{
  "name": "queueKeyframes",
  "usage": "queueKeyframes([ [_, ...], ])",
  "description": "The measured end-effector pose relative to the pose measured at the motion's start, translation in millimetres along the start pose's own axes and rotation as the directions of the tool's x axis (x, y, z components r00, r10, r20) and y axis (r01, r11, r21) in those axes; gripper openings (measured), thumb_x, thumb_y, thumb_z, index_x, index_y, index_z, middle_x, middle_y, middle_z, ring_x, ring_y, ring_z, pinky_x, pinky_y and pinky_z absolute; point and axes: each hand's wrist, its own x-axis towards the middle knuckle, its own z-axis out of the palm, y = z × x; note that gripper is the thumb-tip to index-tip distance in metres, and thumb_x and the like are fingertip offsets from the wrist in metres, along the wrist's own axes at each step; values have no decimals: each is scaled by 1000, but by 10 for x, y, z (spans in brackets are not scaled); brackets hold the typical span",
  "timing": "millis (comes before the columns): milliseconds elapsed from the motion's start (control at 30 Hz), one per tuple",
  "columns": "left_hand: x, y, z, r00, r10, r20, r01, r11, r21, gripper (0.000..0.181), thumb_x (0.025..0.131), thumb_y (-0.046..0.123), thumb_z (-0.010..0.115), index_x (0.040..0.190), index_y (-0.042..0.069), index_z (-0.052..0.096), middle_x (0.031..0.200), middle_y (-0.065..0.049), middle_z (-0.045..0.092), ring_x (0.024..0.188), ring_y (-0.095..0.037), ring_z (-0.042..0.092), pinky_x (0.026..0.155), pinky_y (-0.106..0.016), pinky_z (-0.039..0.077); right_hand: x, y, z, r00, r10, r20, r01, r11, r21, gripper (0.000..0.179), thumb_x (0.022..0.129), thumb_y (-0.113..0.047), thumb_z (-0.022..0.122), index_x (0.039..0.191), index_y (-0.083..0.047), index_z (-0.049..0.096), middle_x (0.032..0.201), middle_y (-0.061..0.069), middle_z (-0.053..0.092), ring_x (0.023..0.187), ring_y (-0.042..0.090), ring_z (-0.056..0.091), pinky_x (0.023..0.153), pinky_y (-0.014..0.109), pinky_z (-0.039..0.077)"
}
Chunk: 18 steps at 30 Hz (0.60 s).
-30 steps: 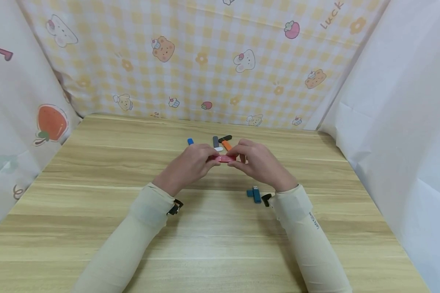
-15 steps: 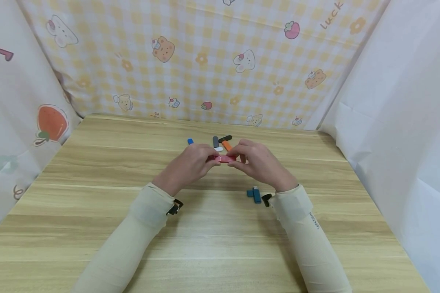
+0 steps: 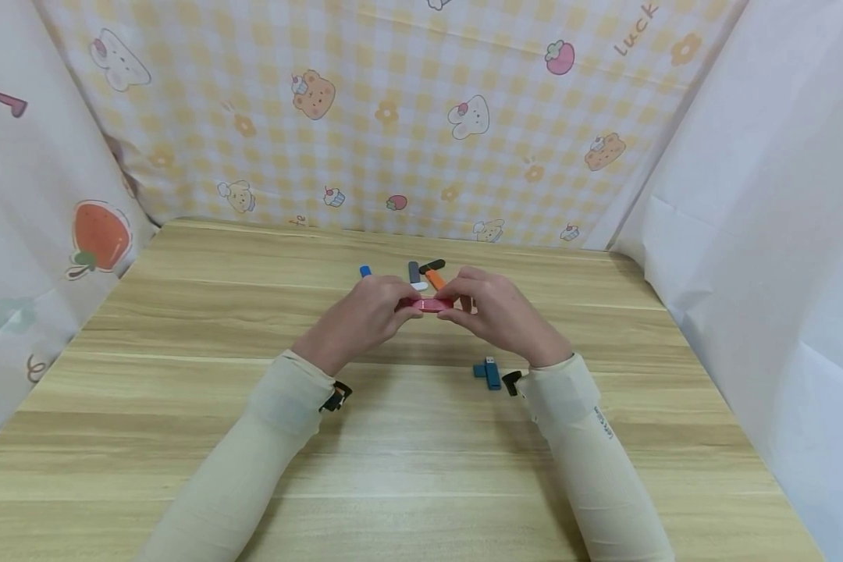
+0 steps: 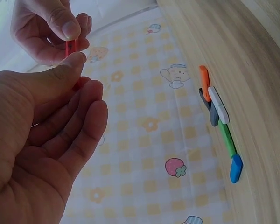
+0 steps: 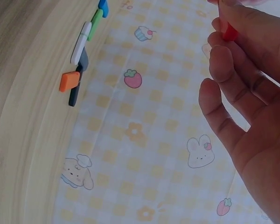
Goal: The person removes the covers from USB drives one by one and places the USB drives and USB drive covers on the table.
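Note:
A small red USB stick (image 3: 432, 305) lies crosswise between both hands, held up over the table. My left hand (image 3: 368, 312) pinches its left end between thumb and fingers; my right hand (image 3: 492, 312) pinches the right end the same way. In the left wrist view, the red stick (image 4: 71, 46) shows edge-on between the two thumbs, and the ends are covered by fingers. Only a bit of the red stick (image 5: 230, 33) peeks out beneath the thumb in the right wrist view. Nearest the right wrist, a teal USB stick (image 3: 492, 375) with its metal plug bared lies on the table.
Behind the hands lie several more sticks: blue (image 3: 364, 272), dark grey (image 3: 413, 272), black (image 3: 432, 266), orange (image 3: 435, 279) and white (image 3: 419, 287). A green stick (image 4: 227, 140) appears in the wrist views. A checked curtain (image 3: 393, 117) hangs along the table's back edge.

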Motion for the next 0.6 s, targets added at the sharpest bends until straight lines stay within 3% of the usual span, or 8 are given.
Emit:
queueKeyframes([
  [400,-9,-33,-32,1000,-1,5,1,1000,3,19,102,15,77,109,-3,80,96,-12,80,78,-18,68,74,-28,63,7,16,-33,1000,13,17,-13,1000,13,19,95,-18,86,110,-9,82,96,2,71,82,16,61,69,28,55],
  [600,-115,-210,-223,989,-128,-68,130,991,28,11,99,7,77,100,-4,79,93,-14,78,79,-21,69,74,-35,64,-126,189,-217,987,158,-24,-159,985,-63,16,94,-11,85,110,-8,81,99,4,74,81,18,61,72,32,52],
])
